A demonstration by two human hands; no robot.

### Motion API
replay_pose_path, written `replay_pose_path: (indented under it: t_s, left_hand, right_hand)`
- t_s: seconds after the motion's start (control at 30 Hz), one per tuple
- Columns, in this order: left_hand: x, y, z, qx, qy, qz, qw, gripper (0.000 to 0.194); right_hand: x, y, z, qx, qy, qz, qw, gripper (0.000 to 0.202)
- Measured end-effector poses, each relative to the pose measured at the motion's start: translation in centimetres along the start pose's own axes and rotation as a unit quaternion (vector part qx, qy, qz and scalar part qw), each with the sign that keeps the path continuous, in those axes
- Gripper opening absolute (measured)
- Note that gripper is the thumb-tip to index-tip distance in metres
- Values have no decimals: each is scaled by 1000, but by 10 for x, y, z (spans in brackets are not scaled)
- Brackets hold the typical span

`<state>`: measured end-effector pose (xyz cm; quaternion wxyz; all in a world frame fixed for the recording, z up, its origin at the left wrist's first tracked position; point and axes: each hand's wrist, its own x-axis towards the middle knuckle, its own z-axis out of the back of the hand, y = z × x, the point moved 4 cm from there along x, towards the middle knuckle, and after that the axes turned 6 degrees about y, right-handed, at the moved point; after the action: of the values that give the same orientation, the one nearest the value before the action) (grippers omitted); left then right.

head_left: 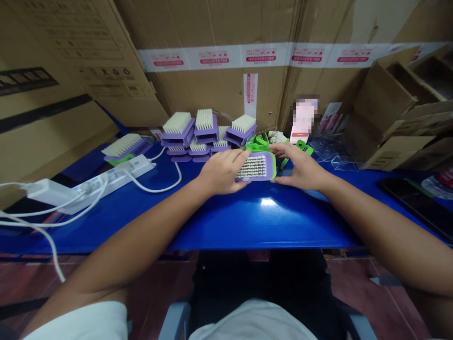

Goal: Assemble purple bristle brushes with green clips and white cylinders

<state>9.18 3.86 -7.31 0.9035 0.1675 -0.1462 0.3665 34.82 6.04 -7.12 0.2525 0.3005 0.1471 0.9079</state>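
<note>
A purple brush with a green edge (262, 166) is held over the blue table, its bristles facing me. My left hand (225, 171) is wrapped round the brush's left end. My right hand (295, 166) is at its right end, thumb and fingers apart, with a gap between them. Behind the brush lie green plastic parts (258, 142), partly hidden by it. Several purple brush heads with pale bristles (207, 130) are stacked beyond my left hand.
On the left are a white power strip (102, 186) with cables and another purple and green brush (123, 147). Cardboard boxes (219, 28) stand behind the blue table (226, 222). A lit pink screen (304, 118), clear plastic pieces (327, 148) and a black phone (414, 203) are at right.
</note>
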Motion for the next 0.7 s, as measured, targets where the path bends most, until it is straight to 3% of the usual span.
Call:
replay_pose_path:
  t_s: [0.7]
  left_hand:
    - [0,-1,1,0,0,-1,1000,75]
  right_hand:
    - [0,-2,-1,-1,-9,15,1000,88]
